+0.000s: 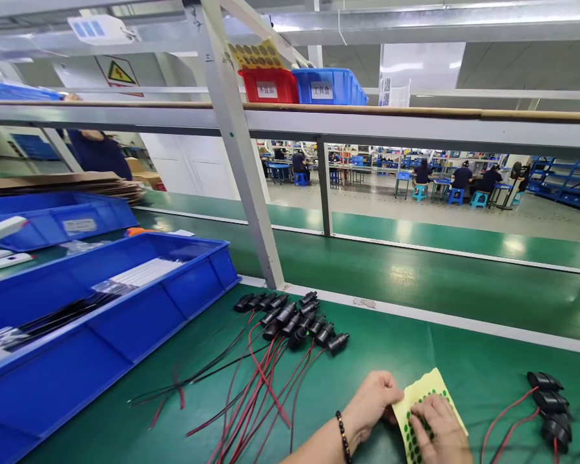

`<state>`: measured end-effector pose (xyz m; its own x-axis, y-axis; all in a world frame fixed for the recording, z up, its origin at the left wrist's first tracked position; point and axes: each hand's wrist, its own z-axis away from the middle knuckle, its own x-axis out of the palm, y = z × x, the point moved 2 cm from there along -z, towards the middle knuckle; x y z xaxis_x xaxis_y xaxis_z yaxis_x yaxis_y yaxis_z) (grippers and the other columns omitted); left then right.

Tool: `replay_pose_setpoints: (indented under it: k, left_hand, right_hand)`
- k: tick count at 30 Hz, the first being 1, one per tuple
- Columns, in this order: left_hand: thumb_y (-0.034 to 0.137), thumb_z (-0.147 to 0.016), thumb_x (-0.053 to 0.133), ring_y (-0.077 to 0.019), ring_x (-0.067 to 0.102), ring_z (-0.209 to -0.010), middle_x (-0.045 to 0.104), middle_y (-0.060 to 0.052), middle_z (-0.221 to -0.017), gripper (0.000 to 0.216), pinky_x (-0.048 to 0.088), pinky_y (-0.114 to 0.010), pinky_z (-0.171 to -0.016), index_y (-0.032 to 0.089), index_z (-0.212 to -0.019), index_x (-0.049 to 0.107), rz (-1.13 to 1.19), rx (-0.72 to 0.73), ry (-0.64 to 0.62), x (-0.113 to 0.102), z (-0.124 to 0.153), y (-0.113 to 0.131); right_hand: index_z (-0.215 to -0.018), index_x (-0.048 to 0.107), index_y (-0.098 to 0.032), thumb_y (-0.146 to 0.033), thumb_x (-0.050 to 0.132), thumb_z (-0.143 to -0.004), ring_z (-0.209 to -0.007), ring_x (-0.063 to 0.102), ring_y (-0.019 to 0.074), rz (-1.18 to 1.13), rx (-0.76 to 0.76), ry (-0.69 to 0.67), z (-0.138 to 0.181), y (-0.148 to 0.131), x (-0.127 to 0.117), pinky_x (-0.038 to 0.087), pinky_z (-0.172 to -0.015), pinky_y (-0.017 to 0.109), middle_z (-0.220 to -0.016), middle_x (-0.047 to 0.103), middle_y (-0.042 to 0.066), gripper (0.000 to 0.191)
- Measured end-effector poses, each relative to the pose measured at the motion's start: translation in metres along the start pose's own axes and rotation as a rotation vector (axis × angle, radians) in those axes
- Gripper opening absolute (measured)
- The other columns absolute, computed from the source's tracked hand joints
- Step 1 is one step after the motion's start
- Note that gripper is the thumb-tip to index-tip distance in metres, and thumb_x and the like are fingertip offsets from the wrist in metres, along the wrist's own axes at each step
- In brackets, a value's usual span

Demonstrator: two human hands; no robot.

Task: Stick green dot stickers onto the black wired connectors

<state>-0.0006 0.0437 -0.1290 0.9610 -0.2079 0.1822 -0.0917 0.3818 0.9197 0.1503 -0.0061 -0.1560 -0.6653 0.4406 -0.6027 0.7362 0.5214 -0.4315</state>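
Left hand pinching sticker sheet edge; right hand fingertips pressed on dots; bare mat between cable bundles.

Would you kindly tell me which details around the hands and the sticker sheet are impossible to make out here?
- Sticker sheet: its lower part is covered by the right hand in the head view.
- Left hand: its fingertips are tucked at the sheet's edge, so the grip is unclear.
- Black parts at right: wires cut off by the bottom edge.
- Labels on the red bin and the blue bin: too small to read.
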Motion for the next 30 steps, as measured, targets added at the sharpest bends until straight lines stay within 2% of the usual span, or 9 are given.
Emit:
replay_pose_setpoints:
  k: [6, 13, 22, 28, 30]
  left_hand:
    - [0.037, -0.055, 0.077, -0.0076, 0.045, -0.039, 0.053, 0.004, -0.043, 0.037, 0.037, -0.02, -0.043, 0.02, -0.055, 0.045, 0.076, -0.005, 0.022, 0.002, 0.003, 0.001]
    - [0.036, -0.052, 0.077, -0.0078, 0.046, -0.042, 0.052, 0.006, -0.046, 0.038, 0.041, -0.022, -0.047, 0.02, -0.054, 0.043, 0.147, -0.041, 0.047, 0.008, 0.01, 0.002]
    - [0.034, -0.051, 0.079, -0.0091, 0.048, -0.046, 0.052, 0.006, -0.047, 0.038, 0.043, -0.024, -0.052, 0.02, -0.054, 0.044, 0.17, -0.052, 0.04, 0.01, 0.014, 0.007]
    - [0.034, -0.048, 0.079, -0.0081, 0.046, -0.047, 0.052, 0.006, -0.046, 0.039, 0.041, -0.022, -0.053, 0.019, -0.054, 0.044, 0.145, -0.065, -0.023, 0.009, 0.012, 0.015]
    - [0.034, -0.049, 0.08, -0.0075, 0.045, -0.048, 0.051, 0.007, -0.048, 0.04, 0.041, -0.022, -0.053, 0.019, -0.054, 0.043, 0.156, -0.053, -0.039, 0.01, 0.012, 0.017]
  right_hand:
    - [-0.087, 0.066, -0.025, -0.028, 0.054, -0.094, -0.067, 0.069, 0.0177, 0.06, -0.145, -0.029, -0.002, 0.008, -0.001, 0.057, -0.062, 0.026, -0.075, 0.069, 0.004, 0.014]
    - [-0.087, 0.065, -0.023, -0.023, 0.048, -0.095, -0.068, 0.064, 0.0187, 0.032, -0.05, -0.01, -0.003, -0.003, -0.003, 0.055, -0.063, 0.03, -0.075, 0.066, 0.005, 0.019]
    - [-0.073, 0.056, -0.023, -0.021, 0.049, -0.091, -0.066, 0.059, 0.0189, -0.008, 0.034, 0.022, -0.009, -0.013, -0.005, 0.048, -0.063, 0.03, -0.07, 0.058, 0.002, 0.02]
    - [-0.087, 0.06, -0.022, -0.014, 0.045, -0.088, -0.075, 0.06, 0.0195, 0.019, 0.051, 0.018, -0.014, -0.018, -0.005, 0.049, -0.068, 0.031, -0.08, 0.06, 0.004, 0.017]
    - [-0.084, 0.059, -0.022, -0.013, 0.044, -0.088, -0.074, 0.059, 0.0191, 0.031, 0.051, 0.023, -0.017, -0.019, -0.006, 0.048, -0.067, 0.03, -0.078, 0.059, 0.003, 0.018]
